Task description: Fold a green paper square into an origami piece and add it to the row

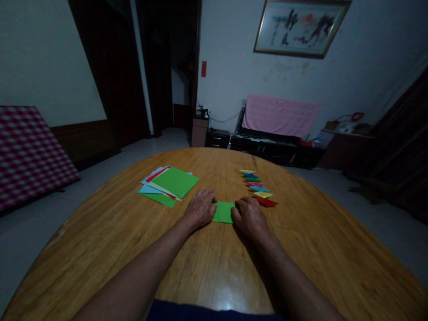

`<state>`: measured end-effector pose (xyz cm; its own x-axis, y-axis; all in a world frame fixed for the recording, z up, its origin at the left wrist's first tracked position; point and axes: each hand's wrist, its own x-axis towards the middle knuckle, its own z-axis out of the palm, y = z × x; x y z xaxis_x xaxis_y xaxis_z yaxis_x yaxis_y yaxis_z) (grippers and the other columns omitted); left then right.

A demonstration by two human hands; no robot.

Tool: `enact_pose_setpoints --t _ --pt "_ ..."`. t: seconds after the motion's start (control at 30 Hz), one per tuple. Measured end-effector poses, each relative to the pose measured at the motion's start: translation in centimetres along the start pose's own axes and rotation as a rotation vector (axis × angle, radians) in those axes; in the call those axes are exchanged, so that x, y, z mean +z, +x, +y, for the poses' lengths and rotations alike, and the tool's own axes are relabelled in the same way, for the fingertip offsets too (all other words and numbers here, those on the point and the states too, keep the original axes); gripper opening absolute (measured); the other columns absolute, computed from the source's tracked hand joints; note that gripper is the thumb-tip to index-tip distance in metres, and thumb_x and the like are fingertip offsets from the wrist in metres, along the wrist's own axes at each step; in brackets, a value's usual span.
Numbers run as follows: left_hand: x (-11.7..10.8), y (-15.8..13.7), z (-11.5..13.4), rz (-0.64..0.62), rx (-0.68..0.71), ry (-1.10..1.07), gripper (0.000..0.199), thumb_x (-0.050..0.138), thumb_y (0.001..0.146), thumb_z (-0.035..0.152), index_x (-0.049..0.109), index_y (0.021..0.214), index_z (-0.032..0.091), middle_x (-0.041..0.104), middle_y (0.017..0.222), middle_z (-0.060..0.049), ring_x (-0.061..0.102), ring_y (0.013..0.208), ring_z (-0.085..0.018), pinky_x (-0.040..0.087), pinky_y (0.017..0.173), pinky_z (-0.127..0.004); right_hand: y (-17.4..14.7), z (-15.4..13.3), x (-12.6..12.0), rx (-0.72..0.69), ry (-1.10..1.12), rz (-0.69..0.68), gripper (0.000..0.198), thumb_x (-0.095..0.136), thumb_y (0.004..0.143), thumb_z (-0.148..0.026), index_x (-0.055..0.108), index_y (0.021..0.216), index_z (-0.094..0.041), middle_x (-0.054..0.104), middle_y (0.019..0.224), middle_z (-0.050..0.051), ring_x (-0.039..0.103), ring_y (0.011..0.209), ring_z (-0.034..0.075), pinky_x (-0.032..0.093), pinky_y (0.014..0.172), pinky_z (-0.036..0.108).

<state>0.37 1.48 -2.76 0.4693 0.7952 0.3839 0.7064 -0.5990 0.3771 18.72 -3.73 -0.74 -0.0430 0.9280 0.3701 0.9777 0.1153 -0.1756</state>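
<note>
A folded piece of green paper (223, 212) lies flat on the wooden table in front of me. My left hand (201, 207) is closed at its left edge, fingers curled onto the paper. At the right edge my right hand (250, 216) grips it the same way, its fingertips covering that end. Just beyond my right hand is a red folded paper boat (267, 202), the nearest in a row of several small folded boats in yellow, blue, green and pink. Left of my left hand lies a loose stack of coloured paper sheets (175, 181), green on top.
The round wooden table (133, 249) fills the foreground. Past its far edge stands a low black cabinet (264, 149) with a pink cloth (281, 116) draped over a flat object. A red checked cloth (31, 154) is at the left, and a framed picture (301, 29) hangs on the wall.
</note>
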Motion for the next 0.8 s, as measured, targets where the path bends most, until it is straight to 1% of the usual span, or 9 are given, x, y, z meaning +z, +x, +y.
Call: enact_pose_setpoints --t 0.17,0.3,0.4,0.53,0.63,0.73,0.8 --pt "0.0 -0.1 -0.1 0.001 0.010 0.002 0.013 0.047 0.083 0.022 0.056 0.092 0.018 0.057 0.103 -0.007 0.049 0.104 -0.022 0.040 0.095 -0.037 0.2 0.0 0.5 0.038 0.030 0.041 0.016 0.059 0.081 -0.029 0.066 0.086 -0.016 0.062 0.093 0.012 0.054 0.090 0.024 0.039 0.078 0.032" --pt "-0.1 -0.1 -0.1 -0.006 0.007 0.003 0.013 0.047 0.083 0.022 0.056 0.092 0.019 0.057 0.104 -0.007 0.048 0.107 -0.023 0.040 0.095 -0.037 0.6 -0.1 0.9 0.090 0.055 0.051 0.009 0.060 0.078 -0.024 0.064 0.080 -0.016 0.062 0.088 0.010 0.054 0.087 0.023 0.038 0.076 0.032" --pt "-0.1 -0.1 -0.1 -0.004 -0.003 -0.005 0.011 0.048 0.083 0.021 0.055 0.091 0.019 0.058 0.104 -0.007 0.048 0.108 -0.022 0.040 0.095 -0.037 0.9 -0.3 1.1 0.102 0.111 0.064 0.008 0.055 0.079 -0.018 0.062 0.079 -0.015 0.063 0.084 0.009 0.055 0.082 0.021 0.038 0.073 0.030" --pt "0.1 0.0 -0.2 0.000 -0.003 -0.012 0.009 0.048 0.082 0.020 0.054 0.089 0.020 0.058 0.103 -0.006 0.049 0.107 -0.022 0.041 0.094 -0.036 1.2 -0.8 1.0 0.129 0.240 0.078 0.014 0.048 0.083 -0.017 0.062 0.084 -0.015 0.065 0.078 0.006 0.059 0.075 0.019 0.039 0.069 0.028" --pt "0.1 -0.1 -0.2 0.008 -0.007 -0.007 0.009 0.048 0.082 0.019 0.054 0.089 0.020 0.058 0.103 -0.006 0.049 0.107 -0.022 0.041 0.094 -0.036 1.4 -1.4 0.8 0.167 0.315 0.050 0.021 0.050 0.083 -0.022 0.063 0.098 -0.014 0.068 0.082 0.007 0.062 0.075 0.019 0.042 0.068 0.027" --pt "0.0 -0.2 -0.1 0.015 -0.017 0.000 0.009 0.048 0.081 0.019 0.053 0.088 0.020 0.058 0.102 -0.006 0.049 0.108 -0.022 0.041 0.094 -0.036 1.6 -2.0 0.8 0.220 0.336 -0.001 0.042 0.060 0.077 -0.024 0.059 0.116 -0.012 0.069 0.091 0.010 0.064 0.083 0.021 0.045 0.072 0.028" --pt "0.0 -0.2 -0.1 0.015 -0.012 0.005 0.009 0.048 0.081 0.019 0.053 0.088 0.019 0.058 0.102 -0.007 0.048 0.109 -0.022 0.041 0.094 -0.036 1.7 -2.3 0.8 0.253 0.342 -0.017 0.051 0.063 0.073 -0.024 0.056 0.122 -0.011 0.069 0.096 0.012 0.064 0.088 0.022 0.046 0.076 0.029"
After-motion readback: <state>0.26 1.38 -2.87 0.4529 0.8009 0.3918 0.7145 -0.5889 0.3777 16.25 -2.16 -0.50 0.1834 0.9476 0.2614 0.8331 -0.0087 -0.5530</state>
